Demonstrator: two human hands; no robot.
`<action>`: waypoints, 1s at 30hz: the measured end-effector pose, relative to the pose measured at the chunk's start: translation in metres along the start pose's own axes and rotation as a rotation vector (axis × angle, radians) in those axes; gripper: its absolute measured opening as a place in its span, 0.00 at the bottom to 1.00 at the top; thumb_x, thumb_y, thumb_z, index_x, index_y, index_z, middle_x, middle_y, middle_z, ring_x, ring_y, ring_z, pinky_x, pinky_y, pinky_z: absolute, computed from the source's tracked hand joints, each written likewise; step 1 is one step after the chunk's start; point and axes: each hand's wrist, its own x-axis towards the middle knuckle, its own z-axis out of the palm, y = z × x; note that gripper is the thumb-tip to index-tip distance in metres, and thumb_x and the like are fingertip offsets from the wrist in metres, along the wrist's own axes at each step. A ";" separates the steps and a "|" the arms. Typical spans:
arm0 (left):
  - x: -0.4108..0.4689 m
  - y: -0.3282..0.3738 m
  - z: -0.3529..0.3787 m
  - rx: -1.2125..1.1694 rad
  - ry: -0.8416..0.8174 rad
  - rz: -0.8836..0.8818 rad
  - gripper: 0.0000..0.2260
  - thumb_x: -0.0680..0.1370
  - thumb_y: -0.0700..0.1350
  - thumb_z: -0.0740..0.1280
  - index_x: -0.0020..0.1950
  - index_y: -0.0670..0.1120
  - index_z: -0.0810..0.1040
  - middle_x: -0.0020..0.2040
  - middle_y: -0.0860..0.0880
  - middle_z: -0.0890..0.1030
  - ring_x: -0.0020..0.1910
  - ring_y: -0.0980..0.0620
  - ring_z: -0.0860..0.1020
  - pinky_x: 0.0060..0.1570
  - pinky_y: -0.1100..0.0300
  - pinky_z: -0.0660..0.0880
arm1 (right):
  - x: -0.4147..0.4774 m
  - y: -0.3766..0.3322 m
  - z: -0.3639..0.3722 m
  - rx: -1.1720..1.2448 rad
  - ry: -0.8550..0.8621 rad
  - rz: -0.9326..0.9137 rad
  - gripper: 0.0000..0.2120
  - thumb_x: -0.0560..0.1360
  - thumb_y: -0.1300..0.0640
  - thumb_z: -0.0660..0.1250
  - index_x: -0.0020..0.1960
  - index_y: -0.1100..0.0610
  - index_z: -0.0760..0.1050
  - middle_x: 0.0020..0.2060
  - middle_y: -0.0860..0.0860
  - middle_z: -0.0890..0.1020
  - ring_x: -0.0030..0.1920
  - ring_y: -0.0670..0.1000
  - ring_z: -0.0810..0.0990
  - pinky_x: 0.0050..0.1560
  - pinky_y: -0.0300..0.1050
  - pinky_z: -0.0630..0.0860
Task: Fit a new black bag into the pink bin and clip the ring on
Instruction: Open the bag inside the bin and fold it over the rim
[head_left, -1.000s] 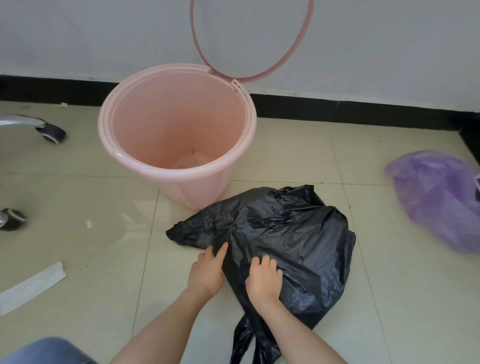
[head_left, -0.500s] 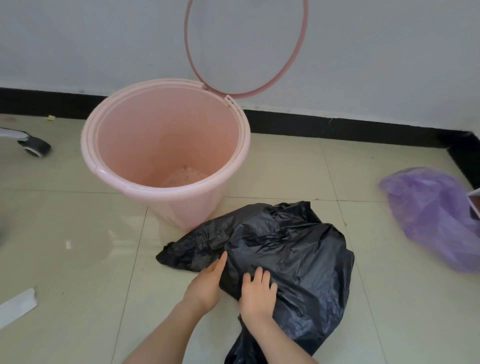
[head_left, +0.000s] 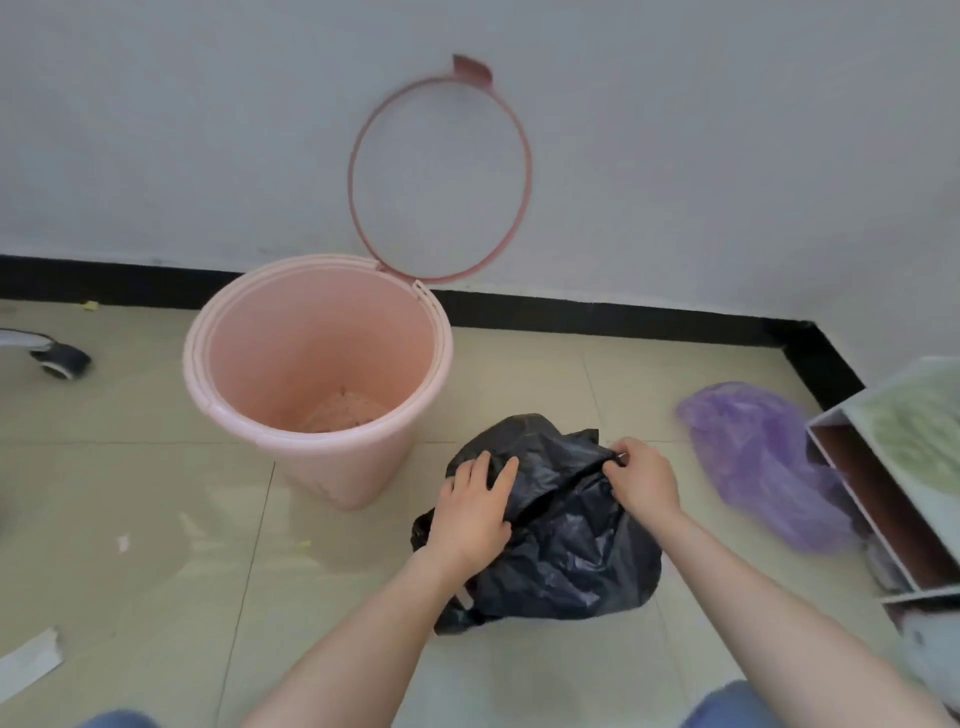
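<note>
**Bag on the floor, mouth not yet found**

Right hand (head_left: 644, 480) has its fingertips pinched tight on a fold at the upper edge of the crumpled black plastic bin bag (head_left: 566, 551). Left hand (head_left: 475, 512) lies flat on the bag's left side, fingers spread, pressing more than gripping, nothing closed in it. Both forearms reach forward and down, wrists low over the tiled floor (head_left: 156, 545).

The risks, as I judge them: that pinch may have caught 2 layers, so the mouth won't open. Thin film can tear if the hands pull apart hard. With only a flat palm holding it, the bag could slide on the smooth tiles.

Just beyond, the round pink plastic bin (head_left: 322, 467) stands empty of any liner, near the bag's top-left. Its thin pink hinged ring (head_left: 358, 218) stands raised against the wall. A purple plastic bag (head_left: 753, 457) lies to the right, blurred.
</note>
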 end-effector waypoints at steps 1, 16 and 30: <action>0.002 0.009 -0.015 0.024 0.040 0.017 0.32 0.78 0.48 0.61 0.76 0.51 0.46 0.77 0.41 0.51 0.75 0.41 0.50 0.72 0.47 0.54 | 0.000 -0.006 -0.022 0.017 0.021 -0.029 0.06 0.71 0.66 0.63 0.45 0.60 0.77 0.34 0.58 0.80 0.38 0.59 0.79 0.36 0.47 0.70; -0.013 0.081 -0.236 -0.064 0.367 0.111 0.38 0.70 0.66 0.63 0.74 0.55 0.53 0.75 0.48 0.60 0.72 0.44 0.58 0.67 0.43 0.59 | -0.020 -0.127 -0.218 0.335 0.167 -0.376 0.13 0.72 0.72 0.61 0.49 0.58 0.77 0.43 0.56 0.79 0.46 0.52 0.76 0.50 0.45 0.71; -0.082 -0.004 -0.310 -0.502 0.704 -0.043 0.03 0.74 0.40 0.67 0.44 0.42 0.81 0.42 0.44 0.83 0.44 0.46 0.79 0.45 0.55 0.74 | -0.045 -0.281 -0.171 0.545 -0.074 -0.684 0.12 0.73 0.72 0.60 0.47 0.59 0.77 0.38 0.54 0.79 0.33 0.46 0.75 0.30 0.25 0.72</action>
